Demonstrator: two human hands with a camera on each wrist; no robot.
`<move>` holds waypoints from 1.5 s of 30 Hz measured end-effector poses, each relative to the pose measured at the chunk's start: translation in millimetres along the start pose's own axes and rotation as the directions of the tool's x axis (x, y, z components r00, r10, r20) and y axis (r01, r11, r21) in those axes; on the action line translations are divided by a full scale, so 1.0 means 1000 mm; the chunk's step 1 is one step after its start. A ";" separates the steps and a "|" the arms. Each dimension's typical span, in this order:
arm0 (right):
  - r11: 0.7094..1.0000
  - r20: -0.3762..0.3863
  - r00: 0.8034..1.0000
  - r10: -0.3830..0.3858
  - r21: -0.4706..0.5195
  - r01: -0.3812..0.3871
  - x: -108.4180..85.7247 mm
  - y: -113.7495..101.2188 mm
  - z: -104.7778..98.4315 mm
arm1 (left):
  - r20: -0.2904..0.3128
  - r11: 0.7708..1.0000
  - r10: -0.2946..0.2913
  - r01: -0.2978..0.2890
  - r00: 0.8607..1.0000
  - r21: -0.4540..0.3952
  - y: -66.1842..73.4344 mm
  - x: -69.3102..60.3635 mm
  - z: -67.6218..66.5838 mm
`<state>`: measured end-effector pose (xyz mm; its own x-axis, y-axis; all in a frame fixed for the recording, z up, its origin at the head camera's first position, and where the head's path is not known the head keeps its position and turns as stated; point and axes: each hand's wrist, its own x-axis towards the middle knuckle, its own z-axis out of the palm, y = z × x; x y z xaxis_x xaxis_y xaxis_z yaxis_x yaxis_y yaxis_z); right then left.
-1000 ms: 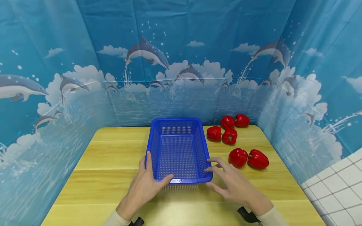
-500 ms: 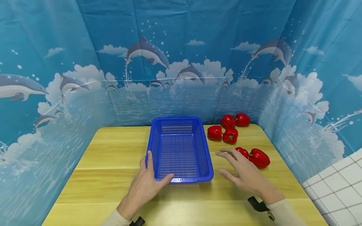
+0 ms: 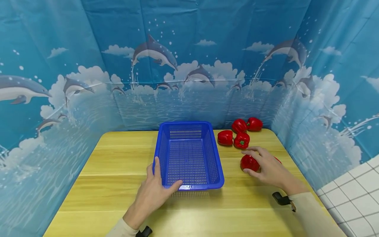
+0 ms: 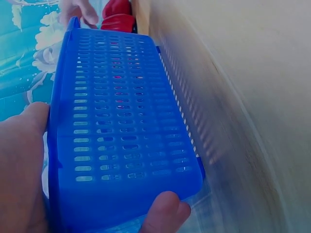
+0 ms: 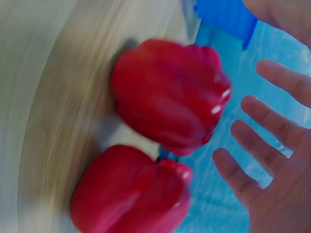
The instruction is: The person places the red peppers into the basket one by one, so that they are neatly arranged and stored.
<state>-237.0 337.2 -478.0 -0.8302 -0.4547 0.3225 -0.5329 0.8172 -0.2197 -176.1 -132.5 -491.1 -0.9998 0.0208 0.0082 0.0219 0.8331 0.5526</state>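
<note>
A blue plastic mesh basket [image 3: 186, 163] stands on the wooden table, with nothing inside. My left hand [image 3: 151, 192] holds its near left corner, thumb along the front rim and fingers at the left side. On the right, my right hand [image 3: 270, 169] hovers over a red bell pepper [image 3: 248, 163], fingers spread. In the right wrist view, a gap shows between those fingers [image 5: 262, 114] and the pepper. A second red bell pepper [image 5: 133, 191] lies right beside it, mostly hidden by the hand in the head view.
Several more red bell peppers [image 3: 241, 140] lie in a group behind, right of the basket. A dolphin-printed curtain [image 3: 189, 82] hangs along the table's [image 3: 118, 164] back and sides. White floor tiles [image 3: 355, 194] show at the lower right.
My right hand has left the basket's right side and moved right and away from me, over the nearer pair of bell peppers. My left hand has stayed on the basket.
</note>
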 end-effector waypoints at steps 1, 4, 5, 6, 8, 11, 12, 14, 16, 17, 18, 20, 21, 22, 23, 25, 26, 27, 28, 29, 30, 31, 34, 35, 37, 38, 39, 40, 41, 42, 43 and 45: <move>1.000 0.015 1.000 0.008 0.001 -0.008 0.001 0.005 0.000 | -0.002 1.000 0.000 0.000 1.000 0.002 0.000 0.000 0.000; 1.000 0.055 0.998 0.018 0.001 -0.018 0.003 0.017 0.002 | -0.007 1.000 -0.003 0.003 1.000 -0.001 0.000 0.002 -0.002; 1.000 0.066 0.998 0.016 0.000 -0.016 0.004 0.020 0.002 | -0.008 1.000 -0.004 0.004 1.000 -0.004 -0.001 0.002 -0.002; 1.000 0.075 0.997 0.014 -0.002 -0.014 0.004 0.023 0.004 | -0.005 1.000 -0.009 0.009 1.000 -0.009 -0.001 0.003 -0.003; 1.000 0.102 0.995 0.019 -0.004 -0.018 0.005 0.028 0.006 | 0.002 1.000 -0.017 0.017 1.000 -0.015 -0.003 0.004 -0.005; 0.999 0.142 0.989 0.034 -0.009 -0.034 0.009 0.032 0.008 | 0.010 1.000 -0.019 0.019 1.000 -0.016 -0.006 0.006 -0.009; 0.999 0.155 0.987 0.044 -0.012 -0.042 0.010 0.033 0.008 | 0.014 1.000 -0.019 0.019 1.000 -0.014 -0.007 0.007 -0.011; 0.998 0.179 0.982 0.064 -0.023 -0.061 0.012 0.034 0.009 | 0.017 1.000 -0.012 0.012 1.000 -0.014 -0.009 0.009 -0.013; 0.997 0.194 0.978 0.081 -0.033 -0.076 0.013 0.035 0.010 | 0.024 1.000 -0.006 0.006 1.000 -0.016 -0.011 0.010 -0.014; 0.996 0.201 0.976 0.090 -0.039 -0.083 0.013 0.035 0.011 | 0.029 1.000 -0.004 0.005 1.000 -0.019 -0.011 0.011 -0.014; 0.995 0.205 0.974 0.098 -0.045 -0.090 0.013 0.036 0.011 | 0.034 1.000 -0.002 0.002 0.999 -0.022 -0.012 0.011 -0.014; 0.994 0.213 0.971 0.109 -0.052 -0.100 0.014 0.037 0.012 | 0.046 1.000 0.001 0.001 0.999 -0.030 -0.014 0.012 -0.013; 0.993 0.216 0.970 0.112 -0.053 -0.102 0.014 0.037 0.013 | 0.053 0.999 0.002 0.000 0.999 -0.037 -0.014 0.012 -0.013; 0.993 0.218 0.969 0.112 -0.053 -0.103 0.014 0.038 0.013 | 0.059 0.999 0.001 0.002 0.998 -0.040 -0.015 0.012 -0.013; 0.993 0.219 0.969 0.112 -0.054 -0.103 0.014 0.038 0.013 | 0.064 0.999 0.000 0.003 0.998 -0.043 -0.015 0.012 -0.012; 0.994 0.216 0.971 0.107 -0.052 -0.098 0.016 0.039 0.015 | 0.075 0.999 -0.001 0.004 0.997 -0.046 -0.016 0.012 -0.012; 0.994 0.214 0.971 0.104 -0.050 -0.096 0.016 0.039 0.015 | 0.079 0.999 0.000 0.004 0.997 -0.045 -0.017 0.012 -0.012; 0.994 0.212 0.972 0.102 -0.048 -0.093 0.017 0.039 0.015 | 0.083 0.999 0.000 0.004 0.997 -0.044 -0.018 0.012 -0.012; 0.995 0.212 0.972 0.098 -0.048 -0.090 0.017 0.040 0.016 | 0.086 0.999 0.000 0.003 0.996 -0.041 -0.018 0.012 -0.012; 0.995 0.210 0.973 0.098 -0.047 -0.090 0.018 0.040 0.016 | 0.089 0.999 0.002 0.001 0.996 -0.040 -0.019 0.012 -0.012; 0.995 0.208 0.973 0.098 -0.046 -0.090 0.018 0.040 0.016 | 0.092 0.999 0.005 -0.001 0.996 -0.041 -0.019 0.013 -0.012; 0.995 0.207 0.973 0.099 -0.046 -0.092 0.019 0.040 0.016 | 0.093 0.999 0.008 -0.004 0.996 -0.043 -0.019 0.013 -0.012; 0.995 0.200 0.975 0.097 -0.048 -0.089 0.019 0.040 0.016 | 0.097 0.999 0.012 -0.008 0.995 -0.041 -0.020 0.014 -0.012; 0.995 0.196 0.976 0.098 -0.049 -0.090 0.019 0.040 0.016 | 0.098 0.999 0.012 -0.008 0.995 -0.041 -0.020 0.014 -0.012; 0.995 0.191 0.977 0.095 -0.054 -0.087 0.019 0.039 0.015 | 0.100 0.999 0.010 -0.007 0.995 -0.039 -0.020 0.014 -0.012; 0.995 0.189 0.978 0.090 -0.054 -0.081 0.019 0.039 0.015 | 0.101 0.999 0.010 -0.006 0.995 -0.037 -0.020 0.014 -0.012; 0.995 0.189 0.978 0.089 -0.054 -0.080 0.019 0.038 0.015 | 0.102 0.999 0.010 -0.006 0.995 -0.036 -0.020 0.014 -0.012; 0.995 0.190 0.978 0.090 -0.054 -0.081 0.020 0.038 0.015 | 0.102 0.999 0.010 -0.006 0.995 -0.035 -0.020 0.013 -0.012; 0.995 0.191 0.977 0.096 -0.055 -0.087 0.020 0.037 0.015 | 0.102 0.999 0.010 -0.007 0.995 -0.034 -0.020 0.013 -0.012; 0.995 0.194 0.976 0.097 -0.052 -0.089 0.020 0.037 0.015 | 0.102 0.999 0.011 -0.007 0.995 -0.034 -0.020 0.013 -0.013; 0.995 0.196 0.976 0.099 -0.047 -0.092 0.020 0.036 0.015 | 0.102 0.999 0.012 -0.008 0.995 -0.033 -0.020 0.013 -0.013; 0.994 0.202 0.974 0.108 -0.039 -0.102 0.021 0.035 0.015 | 0.100 0.999 0.012 -0.009 0.995 -0.032 -0.020 0.013 -0.013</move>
<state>-275.5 350.8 -492.6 -0.8988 -0.4257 0.1046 -0.4384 0.8725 -0.2158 -189.5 -155.8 -491.5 -0.9939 0.0862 -0.0685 0.0308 0.8150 0.5787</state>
